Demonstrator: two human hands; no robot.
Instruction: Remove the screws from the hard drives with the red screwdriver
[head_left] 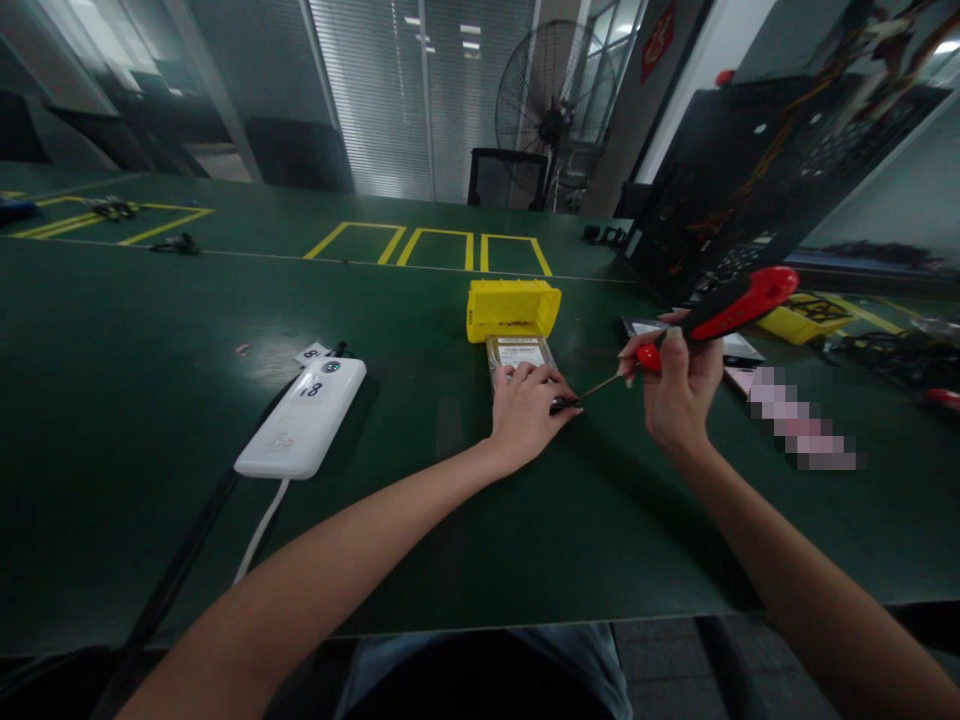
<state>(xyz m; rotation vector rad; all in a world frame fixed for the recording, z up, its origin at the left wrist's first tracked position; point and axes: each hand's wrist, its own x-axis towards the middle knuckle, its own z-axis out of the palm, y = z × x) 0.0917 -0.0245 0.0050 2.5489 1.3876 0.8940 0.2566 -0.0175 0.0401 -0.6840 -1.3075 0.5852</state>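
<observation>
A hard drive (519, 351) with a white label lies on the green table, its far end against the open yellow bin (514, 305). My left hand (527, 408) presses over the drive's near part, its fingers curled on it, and covers much of it. In my right hand (679, 385) is a red and black screwdriver (739, 305), its handle tilted up to the right. The thin shaft points down-left, and its tip meets a small dark piece (564, 404) at the drive's near right corner, beside my left fingertips. What that piece is, I cannot make out.
A white power bank (304, 420) with cables lies to the left. On the right are a pink blurred-out object (799, 420), a flat device (739, 348), a second yellow bin (806, 318) and tangled cables (877, 350). A large black computer case (720, 190) stands behind them.
</observation>
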